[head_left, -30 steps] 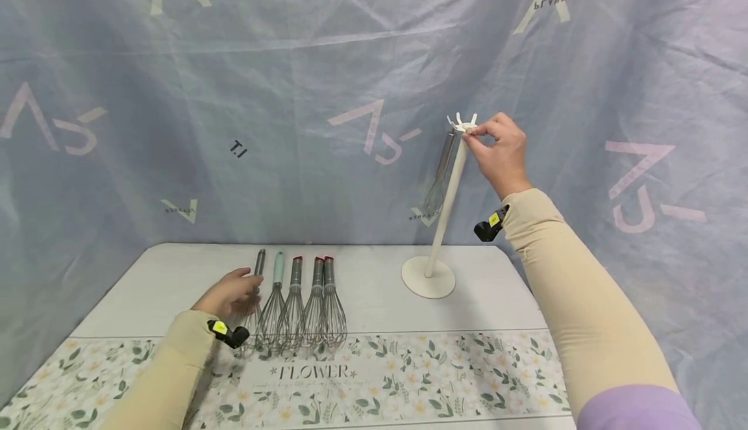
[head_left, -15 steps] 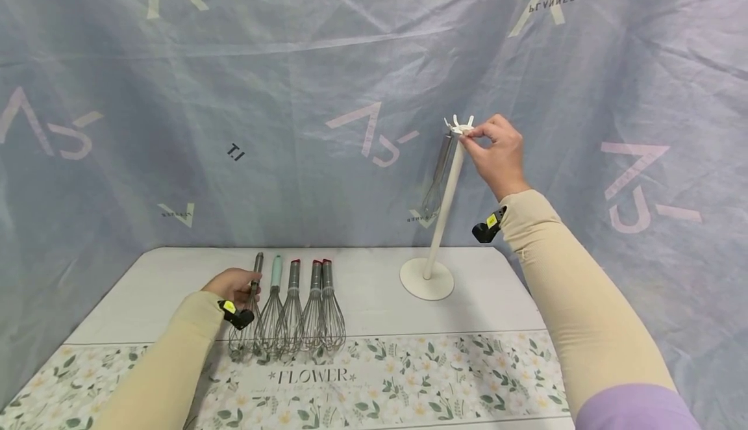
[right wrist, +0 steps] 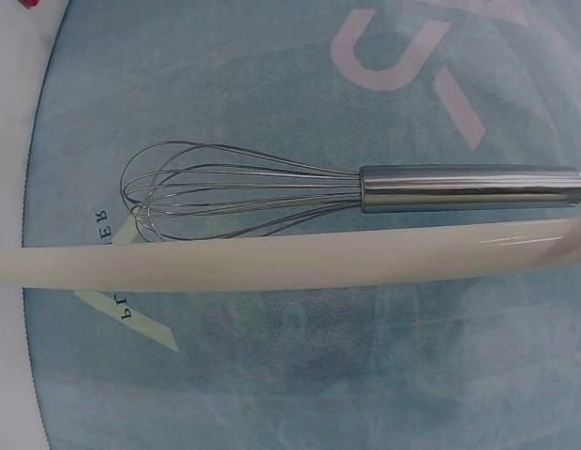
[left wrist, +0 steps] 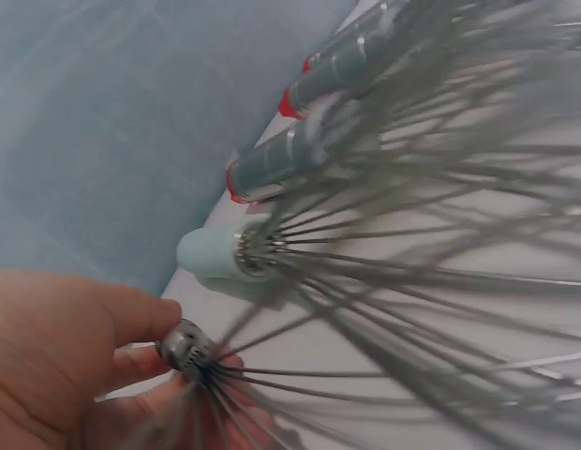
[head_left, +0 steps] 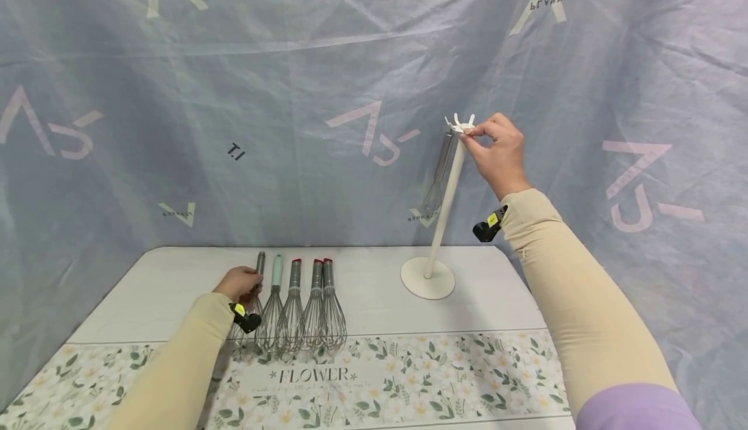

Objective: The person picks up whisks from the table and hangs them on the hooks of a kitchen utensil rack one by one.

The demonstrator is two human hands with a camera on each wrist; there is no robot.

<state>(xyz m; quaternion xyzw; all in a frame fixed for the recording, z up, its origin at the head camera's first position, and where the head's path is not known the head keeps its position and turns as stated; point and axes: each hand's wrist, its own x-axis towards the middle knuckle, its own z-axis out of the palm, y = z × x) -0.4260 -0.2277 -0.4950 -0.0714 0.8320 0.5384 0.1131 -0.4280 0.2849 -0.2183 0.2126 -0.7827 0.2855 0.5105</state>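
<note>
My left hand [head_left: 238, 282] holds the leftmost whisk [head_left: 260, 262], which has a steel handle. In the left wrist view, the thumb and fingers of the left hand [left wrist: 61, 361] close around its handle where the wires begin. Just right of it lies a whisk with a mint-green handle [head_left: 277, 269]. At the upper right, my right hand [head_left: 499, 151] pinches the hooked top [head_left: 463, 126] of a white stand [head_left: 445, 209]. From a hook hangs a steel whisk [right wrist: 473, 187], wires down, beside the pole. The right hand is outside the right wrist view.
Several whisks lie side by side, including steel ones with red-ended handles [head_left: 295, 274]. The stand's round base [head_left: 411, 276] rests on the white table [head_left: 374, 287]. A floral strip [head_left: 421, 378] runs along the front, and a grey-blue cloth [head_left: 292, 92] hangs behind.
My left hand has moved slightly right and its fingers have closed on the leftmost whisk's handle. The right hand stays at the stand's top.
</note>
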